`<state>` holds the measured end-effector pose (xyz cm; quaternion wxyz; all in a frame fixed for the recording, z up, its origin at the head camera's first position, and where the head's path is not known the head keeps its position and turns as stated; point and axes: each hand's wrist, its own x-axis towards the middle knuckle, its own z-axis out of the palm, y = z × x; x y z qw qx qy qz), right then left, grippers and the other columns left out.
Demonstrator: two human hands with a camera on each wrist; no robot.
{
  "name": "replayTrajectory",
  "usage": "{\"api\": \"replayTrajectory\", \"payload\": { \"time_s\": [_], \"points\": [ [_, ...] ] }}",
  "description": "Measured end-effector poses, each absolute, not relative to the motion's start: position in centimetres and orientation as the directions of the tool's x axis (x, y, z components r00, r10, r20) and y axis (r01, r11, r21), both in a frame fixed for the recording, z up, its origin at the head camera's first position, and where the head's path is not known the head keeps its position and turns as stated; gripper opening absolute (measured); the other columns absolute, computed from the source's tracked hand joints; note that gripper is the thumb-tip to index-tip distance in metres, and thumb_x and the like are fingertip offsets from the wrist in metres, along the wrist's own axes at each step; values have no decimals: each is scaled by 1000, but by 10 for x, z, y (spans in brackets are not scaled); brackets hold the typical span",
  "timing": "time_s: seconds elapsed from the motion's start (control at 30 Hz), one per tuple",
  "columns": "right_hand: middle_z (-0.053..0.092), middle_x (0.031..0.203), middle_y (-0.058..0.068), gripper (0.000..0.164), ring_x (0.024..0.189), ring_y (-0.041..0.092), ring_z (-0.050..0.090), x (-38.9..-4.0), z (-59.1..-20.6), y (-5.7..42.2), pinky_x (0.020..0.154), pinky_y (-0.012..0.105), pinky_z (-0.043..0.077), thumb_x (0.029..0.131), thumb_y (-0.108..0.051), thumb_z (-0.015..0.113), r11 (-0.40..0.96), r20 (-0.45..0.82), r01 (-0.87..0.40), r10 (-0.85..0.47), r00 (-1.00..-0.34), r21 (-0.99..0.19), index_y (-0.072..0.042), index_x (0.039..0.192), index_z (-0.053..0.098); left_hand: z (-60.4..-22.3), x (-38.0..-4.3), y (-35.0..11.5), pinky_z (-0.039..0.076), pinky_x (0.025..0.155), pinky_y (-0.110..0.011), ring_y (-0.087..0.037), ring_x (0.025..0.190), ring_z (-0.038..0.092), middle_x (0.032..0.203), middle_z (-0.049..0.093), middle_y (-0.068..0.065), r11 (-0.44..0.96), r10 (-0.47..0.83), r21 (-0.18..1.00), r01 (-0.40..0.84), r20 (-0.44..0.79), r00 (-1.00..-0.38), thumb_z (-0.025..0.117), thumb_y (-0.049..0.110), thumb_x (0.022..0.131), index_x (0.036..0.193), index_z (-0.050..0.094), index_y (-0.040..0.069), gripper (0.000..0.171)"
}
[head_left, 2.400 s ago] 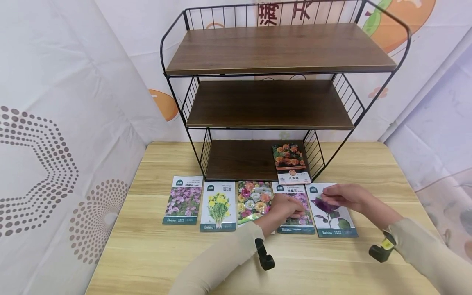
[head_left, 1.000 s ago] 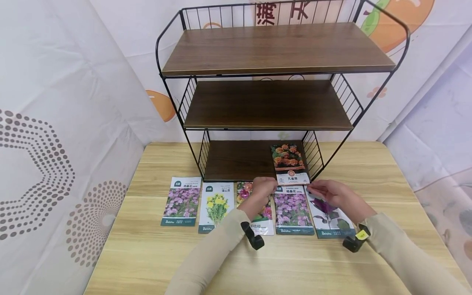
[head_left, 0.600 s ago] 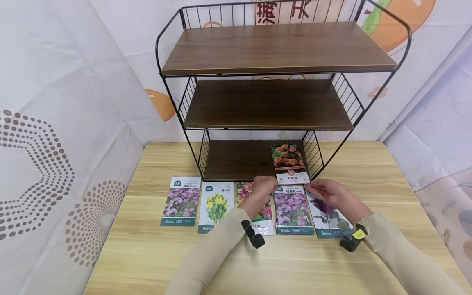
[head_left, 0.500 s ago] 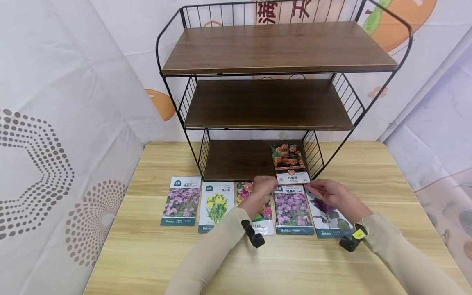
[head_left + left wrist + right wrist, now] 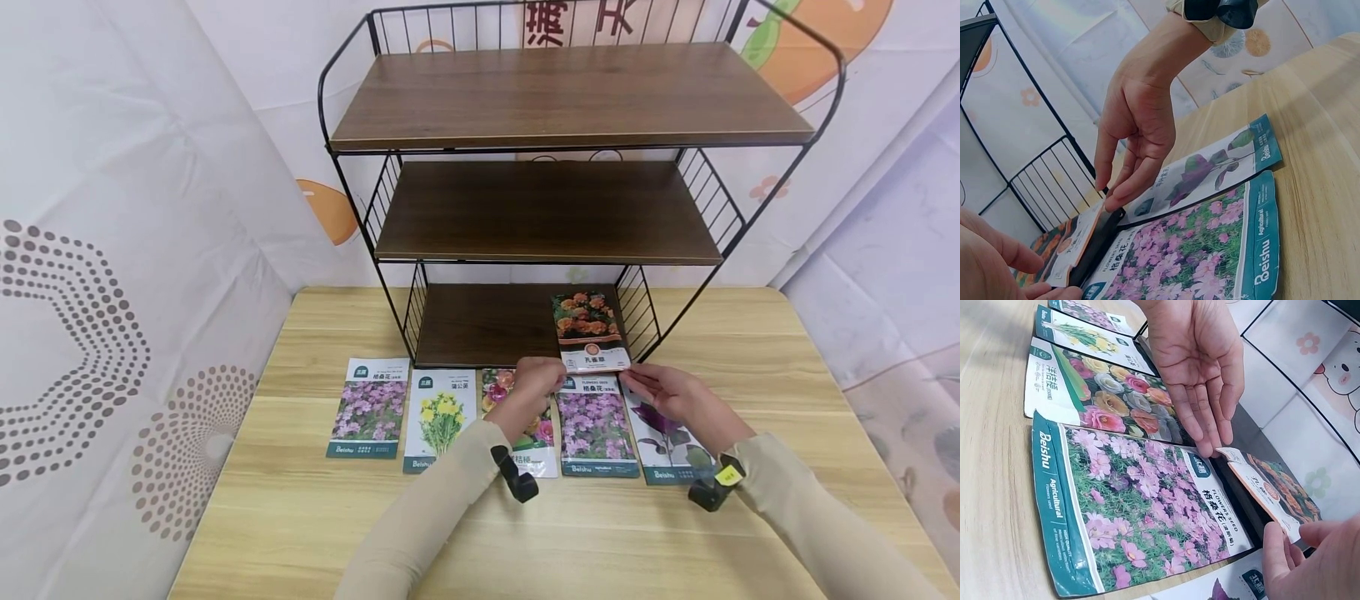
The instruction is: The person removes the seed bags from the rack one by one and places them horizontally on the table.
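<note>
A marigold seed packet (image 5: 592,333) lies on the bottom shelf at its right end, its white near edge at the shelf's front. My left hand (image 5: 534,387) pinches its near left corner, the fingertips low at the edge in the right wrist view. At the near right corner my right hand (image 5: 675,392) pinches it between thumb and fingers. Just in front lies a pink-flower seed packet (image 5: 596,429). A purple-flower packet (image 5: 663,442) is partly under my right hand, and my left hand and wrist cover much of a mixed-rose-coloured packet (image 5: 543,432).
A black wire rack with three brown shelves (image 5: 570,96) stands at the back of the wooden table (image 5: 585,542). Further left in the front row are a yellow-flower packet (image 5: 441,417) and another pink-flower packet (image 5: 369,410). The rack's wire side (image 5: 637,308) rises beside the marigold packet.
Both hands have moved from above the front row to the marigold packet's near corners. Over the last half second that packet has shifted very slightly back, the hands almost still.
</note>
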<state>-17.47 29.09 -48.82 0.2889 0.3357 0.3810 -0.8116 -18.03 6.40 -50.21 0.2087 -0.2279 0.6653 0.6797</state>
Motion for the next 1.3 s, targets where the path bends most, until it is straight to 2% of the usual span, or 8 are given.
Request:
{"api": "replayTrajectory", "payload": {
  "time_s": [0.1, 0.23, 0.47, 0.6, 0.7, 0.87, 1.17, 1.3],
  "points": [
    [76, 85, 13, 36, 83, 18, 76, -175, -489, 291, 100, 22, 57, 107, -8, 48, -536, -776, 733, -207, -596, -419, -4, 83, 74, -502, -179, 65, 46, 67, -29, -15, 71, 47, 97, 61, -5, -19, -41, 804, -594, -595, -803, 64, -3, 86, 102, 71, 5, 18],
    [77, 85, 11, 35, 82, 16, 76, -176, -491, 291, 97, 22, 59, 106, -9, 50, -512, -781, 743, -200, -592, -432, -6, 83, 75, -502, -180, 65, 57, 79, -33, -16, 78, 56, 105, 67, -8, -18, -61, 796, -606, -605, -794, 66, -1, 88, 113, 73, 3, 26],
    [77, 84, 10, 36, 81, 14, 75, -175, -491, 292, 92, 19, 61, 107, -6, 50, -458, -778, 768, -224, -587, -447, -5, 82, 77, -504, -182, 65, 63, 90, -38, -20, 88, 71, 96, 73, -6, -30, -80, 770, -637, -637, -766, 70, 4, 91, 112, 74, 6, 22],
    [77, 84, 10, 35, 80, 13, 76, -174, -492, 292, 91, 18, 61, 106, -6, 51, -421, -786, 794, -248, -566, -438, -4, 82, 77, -504, -183, 65, 63, 79, -30, -20, 89, 77, 94, 78, -7, -41, -90, 760, -648, -649, -755, 73, 7, 92, 112, 74, 7, 20],
    [77, 86, 10, 34, 82, 13, 76, -173, -492, 292, 90, 18, 60, 106, -7, 53, -391, -793, 814, -268, -547, -429, -3, 83, 78, -505, -183, 65, 62, 75, -29, -20, 88, 78, 93, 79, -9, -51, -97, 757, -652, -653, -751, 74, 9, 92, 112, 73, 7, 19],
    [78, 88, 11, 32, 84, 14, 77, -173, -493, 293, 90, 19, 61, 105, -7, 55, -334, -795, 830, -279, -539, -446, -4, 84, 79, -506, -183, 65, 66, 85, -37, -21, 88, 79, 95, 79, -11, -75, -105, 757, -650, -654, -749, 74, 8, 93, 109, 72, 5, 17],
    [77, 87, 11, 36, 84, 17, 77, -175, -494, 294, 93, 21, 60, 107, -4, 49, -308, -756, 799, -276, -594, -516, -7, 84, 78, -508, -181, 61, 64, 89, -40, -22, 88, 79, 94, 79, -13, -73, -81, 750, -657, -661, -746, 74, 8, 92, 108, 73, 4, 16],
    [77, 86, 10, 36, 83, 16, 77, -176, -492, 291, 91, 21, 62, 106, -1, 49, -300, -756, 797, -268, -597, -523, -7, 84, 77, -508, -180, 59, 60, 80, -36, -21, 87, 79, 93, 80, -12, -44, -66, 743, -668, -669, -740, 74, 11, 93, 106, 74, 6, 14]
  ]
}}
